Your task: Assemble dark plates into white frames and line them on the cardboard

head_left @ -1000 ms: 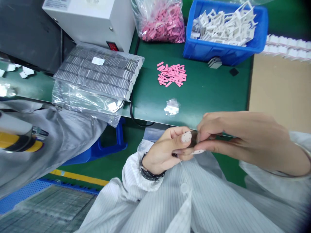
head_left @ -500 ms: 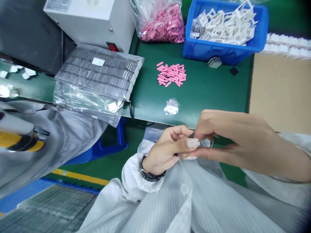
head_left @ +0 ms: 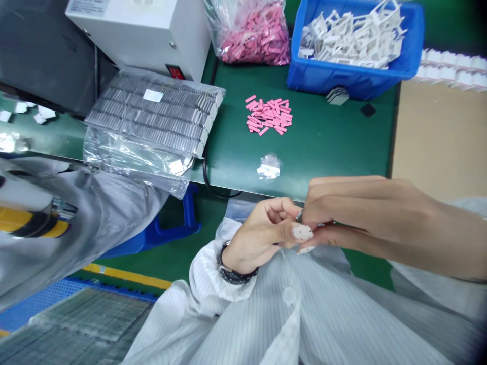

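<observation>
My left hand [head_left: 268,230] and my right hand [head_left: 353,218] meet fingertip to fingertip just off the front edge of the green table [head_left: 335,152]. Both are closed in a pinch. Between them shows only a sliver of a small dark grey piece [head_left: 299,216]; the fingers hide the rest, so its kind cannot be made out. On the table ahead lie a small stack of clear film pieces [head_left: 269,167] and a loose pile of pink strips [head_left: 268,115].
A blue bin [head_left: 353,76] of white plastic frames stands at the back, beside a bag of pink strips [head_left: 254,40]. Bagged rows of grey pieces [head_left: 152,109] lie left, before a white machine [head_left: 140,35]. Cardboard [head_left: 437,137] lies right. Another person's grey sleeve [head_left: 114,203] is at left.
My right hand has turned and closed in over the small piece, covering more of it. A clear, shiny part that showed between its fingers is now hidden. My left hand has barely moved.
</observation>
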A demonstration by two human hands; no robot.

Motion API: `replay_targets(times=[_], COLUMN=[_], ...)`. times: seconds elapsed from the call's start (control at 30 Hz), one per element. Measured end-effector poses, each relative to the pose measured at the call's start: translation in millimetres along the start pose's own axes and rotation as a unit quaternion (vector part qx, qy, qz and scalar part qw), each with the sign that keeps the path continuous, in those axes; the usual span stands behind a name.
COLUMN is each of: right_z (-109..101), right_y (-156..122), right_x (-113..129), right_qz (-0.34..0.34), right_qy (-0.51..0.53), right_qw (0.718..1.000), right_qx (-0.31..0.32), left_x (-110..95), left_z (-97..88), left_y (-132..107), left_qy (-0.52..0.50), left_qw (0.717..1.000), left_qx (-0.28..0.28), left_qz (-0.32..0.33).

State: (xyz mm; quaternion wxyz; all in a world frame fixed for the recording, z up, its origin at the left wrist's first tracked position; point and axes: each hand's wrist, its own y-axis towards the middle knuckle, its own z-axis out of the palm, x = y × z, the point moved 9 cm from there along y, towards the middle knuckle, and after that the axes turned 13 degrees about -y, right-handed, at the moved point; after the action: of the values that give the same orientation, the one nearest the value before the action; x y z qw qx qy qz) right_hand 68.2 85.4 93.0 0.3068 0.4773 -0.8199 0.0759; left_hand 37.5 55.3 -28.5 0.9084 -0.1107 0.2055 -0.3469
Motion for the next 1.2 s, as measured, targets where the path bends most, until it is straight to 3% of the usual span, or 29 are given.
replay_targets(times=[0.4, 0.5, 0.6, 0.73, 0.87, 1.0, 1.2], right_z=[0.7, 0.4, -2.0, -1.1, 15.3, 28.3, 38.4], right_y=[1.5, 0.1, -8.0, -23.4, -22.0, -22.6, -27.9], right_x=[-1.7, -9.3, -25.9, -47.9, -44.9, -45.4, -48.6], right_qz=[0.019, 0.057, 0.14, 0.257, 0.266, 0.293, 0.322], right_qy=[-0.013, 0.005, 0.052, 0.209, 0.343, 0.405, 0.465], right_qw=[0.999, 0.997, 0.988, 0.943, 0.901, 0.865, 0.824], right_qx=[0.043, 0.046, 0.026, -0.028, 0.016, 0.046, 0.036], left_x=[4.8, 5.5, 3.3, -7.3, -6.5, -8.7, -9.3], left_z=[5.4, 5.1, 7.7, 15.8, 23.2, 23.1, 23.4], left_y=[2.1, 2.6, 0.7, -4.3, -7.8, -8.0, -9.7], left_qy=[-0.025, -0.022, -0.022, -0.019, -0.035, -0.04, -0.043], left_qw=[0.999, 0.999, 0.997, 0.993, 0.986, 0.987, 0.987], left_qx=[0.043, 0.046, 0.066, 0.115, 0.157, 0.151, 0.147], left_qz=[-0.009, -0.017, -0.028, -0.021, -0.054, -0.042, -0.038])
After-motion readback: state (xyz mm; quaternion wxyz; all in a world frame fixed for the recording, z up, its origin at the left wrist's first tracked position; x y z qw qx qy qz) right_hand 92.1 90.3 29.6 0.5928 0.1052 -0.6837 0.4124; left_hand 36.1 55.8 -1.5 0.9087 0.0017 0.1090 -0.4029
